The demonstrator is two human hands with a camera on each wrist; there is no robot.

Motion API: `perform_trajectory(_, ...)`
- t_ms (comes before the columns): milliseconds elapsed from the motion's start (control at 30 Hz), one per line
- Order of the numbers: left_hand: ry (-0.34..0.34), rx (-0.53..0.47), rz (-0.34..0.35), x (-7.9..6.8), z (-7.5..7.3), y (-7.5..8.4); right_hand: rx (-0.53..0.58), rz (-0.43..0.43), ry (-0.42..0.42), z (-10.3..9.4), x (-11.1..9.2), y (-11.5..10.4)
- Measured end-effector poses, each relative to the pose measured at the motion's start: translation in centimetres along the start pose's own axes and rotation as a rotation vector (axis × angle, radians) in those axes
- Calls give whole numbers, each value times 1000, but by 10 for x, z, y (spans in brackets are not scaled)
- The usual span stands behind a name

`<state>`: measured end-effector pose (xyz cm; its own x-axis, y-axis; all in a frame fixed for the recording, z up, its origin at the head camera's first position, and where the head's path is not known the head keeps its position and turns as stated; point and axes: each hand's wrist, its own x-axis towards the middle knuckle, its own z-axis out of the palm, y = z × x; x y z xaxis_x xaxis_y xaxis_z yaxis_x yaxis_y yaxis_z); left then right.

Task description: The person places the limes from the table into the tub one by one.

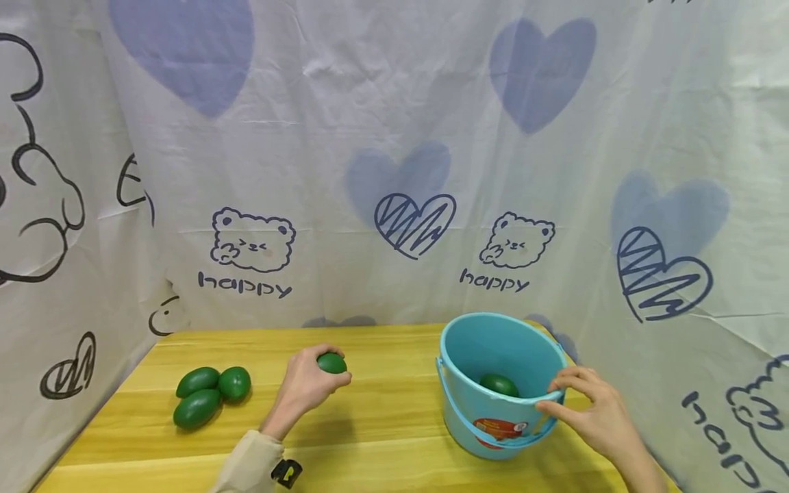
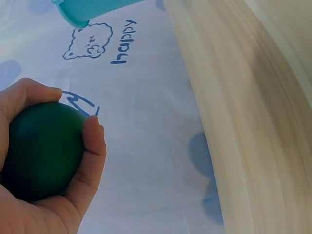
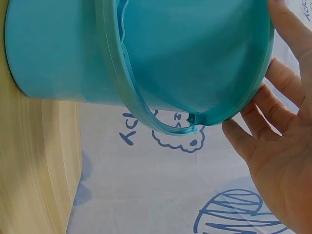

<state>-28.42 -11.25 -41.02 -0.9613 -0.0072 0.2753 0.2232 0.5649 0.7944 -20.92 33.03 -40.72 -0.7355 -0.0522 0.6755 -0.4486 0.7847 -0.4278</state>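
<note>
My left hand [image 1: 308, 380] holds a smooth dark-green oval fruit [image 1: 332, 363], avocado-like, above the table between the other fruits and the bucket. Thumb and fingers curl round this fruit [image 2: 46, 148] in the left wrist view. On the right stands a light-blue bucket [image 1: 468, 411], leaning slightly, with another green fruit [image 1: 499, 385] inside. My right hand [image 1: 592, 411] pinches the bucket's rim at its right side, thumb outside and fingers over the edge. The right wrist view shows the fingers [image 3: 265, 114] against the rim; the bucket's bottom inside is hidden there.
Three more green fruits [image 1: 200, 407] lie grouped on the left of the wood-patterned table [image 1: 394, 411]. The bucket's handle [image 1: 459, 411] hangs down its front. White cloth [image 1: 345, 287] with hearts and bears encloses the back and both sides.
</note>
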Motion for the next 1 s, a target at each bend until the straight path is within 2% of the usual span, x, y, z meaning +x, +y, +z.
perform_trajectory(267, -5, -128, -36, 7, 11, 12, -8, 2, -6, 0, 0, -1)
perform_trajectory(567, -43, -238, 20, 12, 28, 37, -4, 11, -8, 1, -1, -1)
perform_trajectory(833, -70, -259, 95, 13, 42, 59, 12, 0, 8, 1, 1, -2)
perform_trajectory(1000, -81, -279, 118, 13, 52, 71, 2, 14, -4, -1, -1, -3)
